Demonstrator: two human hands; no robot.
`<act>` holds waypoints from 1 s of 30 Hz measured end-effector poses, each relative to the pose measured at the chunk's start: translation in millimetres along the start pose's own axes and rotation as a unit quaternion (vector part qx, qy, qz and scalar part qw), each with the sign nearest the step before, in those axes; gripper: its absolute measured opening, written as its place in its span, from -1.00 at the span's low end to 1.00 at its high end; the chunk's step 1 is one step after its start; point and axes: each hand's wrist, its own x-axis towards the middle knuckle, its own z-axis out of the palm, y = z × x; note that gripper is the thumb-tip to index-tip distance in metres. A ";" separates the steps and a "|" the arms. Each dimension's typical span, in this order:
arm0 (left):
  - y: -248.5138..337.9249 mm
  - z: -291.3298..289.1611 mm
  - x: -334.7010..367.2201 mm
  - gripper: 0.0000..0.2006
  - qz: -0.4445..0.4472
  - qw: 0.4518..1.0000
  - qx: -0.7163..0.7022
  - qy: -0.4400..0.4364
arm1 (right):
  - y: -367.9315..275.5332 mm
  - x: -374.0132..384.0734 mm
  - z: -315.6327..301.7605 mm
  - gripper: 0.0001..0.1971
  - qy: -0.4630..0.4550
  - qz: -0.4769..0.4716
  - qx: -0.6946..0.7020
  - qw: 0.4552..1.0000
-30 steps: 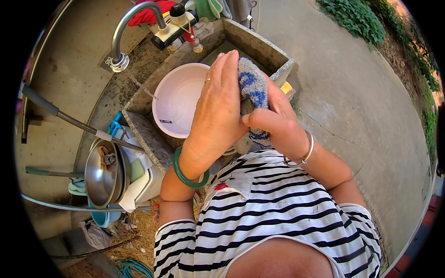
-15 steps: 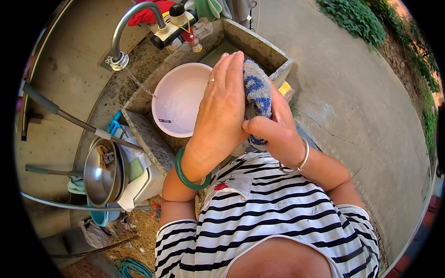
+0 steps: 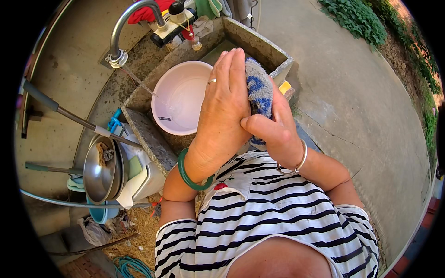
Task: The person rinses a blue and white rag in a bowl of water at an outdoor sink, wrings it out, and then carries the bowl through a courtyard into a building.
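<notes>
In front of my chest, both hands press a fuzzy grey-and-blue cloth [image 3: 259, 95] between them. My left hand [image 3: 224, 97] has its fingers straight and together, its palm side turned against the cloth. My right hand [image 3: 276, 129] is closed round the cloth's right side, thumb bent across toward the heel of the left hand. The cloth's inner side is hidden. Beyond my left hand, a pale pink basin [image 3: 174, 104] sits in the stone sink [image 3: 273, 51]. Water runs into it from a curved metal faucet [image 3: 119, 34].
Left of the sink stand metal pans [image 3: 99, 169] near a white container [image 3: 147, 183]. A long pole [image 3: 76, 118] slants toward the sink's edge. A teal hose [image 3: 132, 266] lies coiled at the lower left. Concrete ground [image 3: 352, 106] stretches right, toward green plants [image 3: 354, 21].
My hands stay pressed together on the cloth and have shifted very slightly upward. The basin sits slightly higher in view, and water keeps running into it.
</notes>
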 end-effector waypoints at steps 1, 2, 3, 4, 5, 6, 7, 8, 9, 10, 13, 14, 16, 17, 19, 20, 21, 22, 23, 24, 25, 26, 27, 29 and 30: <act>0.6 -0.1 0.0 -0.28 0.000 1.000 0.000 0.000 | -0.6 -0.2 -1.4 -0.49 -0.002 -0.001 -0.007 1.000; 2.1 -2.0 -0.7 -0.26 -0.002 1.000 0.001 -0.012 | -1.4 -0.6 -1.7 -0.48 -0.005 -0.002 -0.014 1.000; 3.0 -3.2 -1.1 -0.24 -0.005 1.000 0.002 -0.024 | -0.9 -1.4 -1.8 -0.48 -0.005 -0.002 -0.013 1.000; 2.8 -3.4 -1.2 -0.24 -0.005 1.000 0.003 -0.025 | 0.2 -2.7 -1.9 -0.46 -0.004 0.005 0.002 1.000; 1.5 -2.7 -1.2 -0.23 -0.002 1.000 -0.002 -0.026 | 1.2 -3.4 -2.0 -0.45 -0.004 0.013 0.017 1.000; 0.6 -2.1 -1.2 -0.21 0.000 1.000 -0.008 -0.028 | 0.0 -3.9 -2.4 -0.45 -0.003 0.013 0.016 1.000; 0.4 -2.0 -1.1 -0.21 0.001 1.000 -0.010 -0.028 | -2.7 -4.1 -2.8 -0.44 -0.010 0.024 0.038 0.999; 2.1 -3.1 -1.6 -0.24 -0.002 1.000 -0.004 -0.024 | -5.5 -5.0 -2.8 -0.43 -0.020 0.036 0.063 0.997; 3.3 -3.7 -2.1 -0.26 -0.005 1.000 0.001 -0.020 | -7.8 -5.7 -1.5 -0.43 -0.022 0.036 0.065 0.997; 3.6 -3.2 -2.4 -0.26 -0.005 1.000 0.003 -0.020 | -9.8 -6.3 0.4 -0.43 -0.017 0.038 0.072 0.997; 3.3 -1.6 -2.3 -0.25 -0.001 1.000 0.003 -0.004 | -8.4 -6.6 -0.3 -0.43 -0.018 0.035 0.050 0.998; 4.2 -1.0 -2.4 -0.22 0.004 1.000 -0.001 -0.010 | -6.4 -6.6 -2.1 -0.43 -0.023 0.030 0.022 0.999; 5.3 -0.8 -2.3 -0.19 0.010 1.000 -0.005 -0.016 | -4.2 -7.2 -3.5 -0.43 -0.016 0.028 0.022 0.999; 5.5 -0.7 -2.6 -0.19 0.006 1.000 -0.006 -0.022 | -3.4 -7.5 -3.9 -0.43 -0.010 0.027 0.022 0.999; 5.5 -0.9 -3.1 -0.19 0.002 1.000 -0.006 -0.028 | -3.6 -8.1 -6.7 -0.42 -0.015 0.050 0.062 0.997; 4.2 -1.3 -3.6 -0.19 -0.001 0.999 -0.018 -0.038 | -3.9 -7.9 -8.5 -0.42 -0.021 0.074 0.103 0.992; 2.7 -1.6 -4.2 -0.20 -0.005 0.998 -0.030 -0.047 | -4.4 -7.8 -10.7 -0.42 -0.025 0.074 0.102 0.992; 0.8 -1.4 -4.7 -0.20 -0.006 0.999 -0.028 -0.044 | -5.0 -7.7 -13.6 -0.47 -0.015 0.100 0.136 0.986; -1.3 -1.1 -5.5 -0.22 -0.002 0.999 0.012 -0.049 | -5.8 -7.7 -17.1 -0.52 -0.005 0.126 0.168 0.978; -2.7 -1.2 -6.4 -0.25 0.001 0.997 0.052 -0.055 | -3.8 -7.1 -22.9 -0.52 -0.008 0.127 0.167 0.978; -2.7 -2.0 -7.2 -0.25 -0.002 0.997 0.052 -0.051 | 1.7 -5.9 -31.0 -0.59 0.027 0.172 0.190 0.966; -1.5 -4.7 -9.6 -0.26 0.000 0.993 0.111 -0.044 | 6.9 -4.7 -37.0 -0.66 0.058 0.219 0.212 0.951; -0.8 -5.7 -10.5 -0.27 0.004 0.985 0.168 -0.036 | 10.3 -2.9 -43.5 -0.79 0.080 0.237 0.242 0.937; -4.0 -5.2 -12.5 -0.28 0.026 0.974 0.223 -0.028 | 22.6 -5.8 -63.2 -0.78 0.103 0.258 0.236 0.931; -5.9 -5.1 -12.9 -0.30 0.054 0.960 0.273 -0.024 | 28.6 -6.3 -73.0 -0.75 0.132 0.276 0.231 0.924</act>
